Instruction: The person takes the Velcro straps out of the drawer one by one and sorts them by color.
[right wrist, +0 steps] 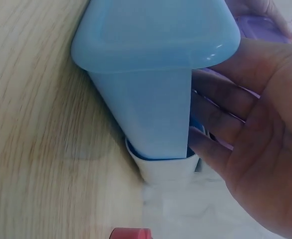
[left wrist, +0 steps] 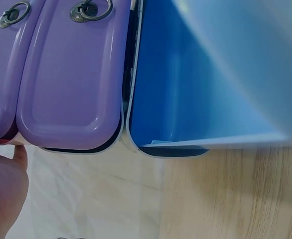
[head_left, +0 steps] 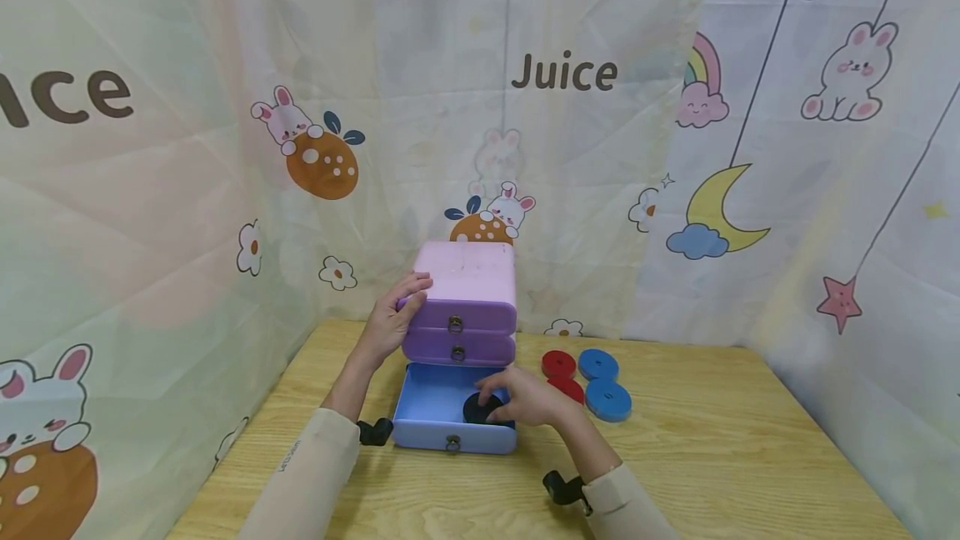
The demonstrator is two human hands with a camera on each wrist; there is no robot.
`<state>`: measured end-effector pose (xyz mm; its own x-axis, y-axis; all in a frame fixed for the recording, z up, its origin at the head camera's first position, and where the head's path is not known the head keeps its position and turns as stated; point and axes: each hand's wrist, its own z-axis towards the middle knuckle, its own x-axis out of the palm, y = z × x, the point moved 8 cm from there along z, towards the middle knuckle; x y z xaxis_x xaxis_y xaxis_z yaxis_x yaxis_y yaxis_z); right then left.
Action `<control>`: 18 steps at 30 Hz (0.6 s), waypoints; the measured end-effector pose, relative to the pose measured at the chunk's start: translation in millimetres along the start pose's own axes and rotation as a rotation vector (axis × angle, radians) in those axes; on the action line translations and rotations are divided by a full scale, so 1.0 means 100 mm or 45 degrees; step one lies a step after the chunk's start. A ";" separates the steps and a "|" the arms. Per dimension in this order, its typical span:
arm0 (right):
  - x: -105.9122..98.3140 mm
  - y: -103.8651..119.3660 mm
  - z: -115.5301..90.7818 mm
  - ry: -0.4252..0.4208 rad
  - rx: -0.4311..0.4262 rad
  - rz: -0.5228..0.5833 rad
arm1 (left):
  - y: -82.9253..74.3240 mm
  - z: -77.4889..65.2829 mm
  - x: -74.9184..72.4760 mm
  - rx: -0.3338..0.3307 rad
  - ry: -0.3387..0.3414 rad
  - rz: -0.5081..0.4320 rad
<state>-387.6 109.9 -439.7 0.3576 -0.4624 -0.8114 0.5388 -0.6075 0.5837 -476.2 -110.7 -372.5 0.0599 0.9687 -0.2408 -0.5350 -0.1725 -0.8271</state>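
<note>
A small chest of drawers [head_left: 468, 273] with a pink top stands on the table, its two upper purple drawer fronts [head_left: 459, 317] pushed in. The blue bottom drawer [head_left: 431, 394] is pulled out. My left hand [head_left: 390, 319] rests on the chest's upper left edge, fingers over the top and thumb near the front. With my right hand [head_left: 525, 397] I reach over the drawer's right wall, thumb and finger pinching a round black disc [head_left: 474, 409] low inside it. In the right wrist view, the blue drawer wall [right wrist: 151, 109] hides the disc and my fingertips.
Right of the chest lie two red discs [head_left: 558, 363] and two blue discs [head_left: 608, 400], with small centre holes. A ring pull [head_left: 453, 442] hangs on the blue drawer's front. Printed cloth [head_left: 570, 148] hangs behind the wooden table [head_left: 712, 440].
</note>
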 end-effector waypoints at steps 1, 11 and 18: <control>0.00 -0.01 0.00 0.001 0.010 -0.015 | 0.00 0.00 0.00 0.000 0.001 -0.001; 0.03 -0.04 0.00 0.030 0.044 -0.082 | -0.02 0.00 0.00 0.012 -0.004 -0.007; 0.04 -0.07 0.01 0.016 0.065 -0.089 | -0.02 0.00 0.01 0.017 -0.002 -0.017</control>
<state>-390.7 111.7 -447.5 0.3304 -0.4100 -0.8501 0.5231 -0.6702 0.5265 -475.2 -109.8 -371.4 0.0654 0.9712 -0.2291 -0.5455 -0.1574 -0.8232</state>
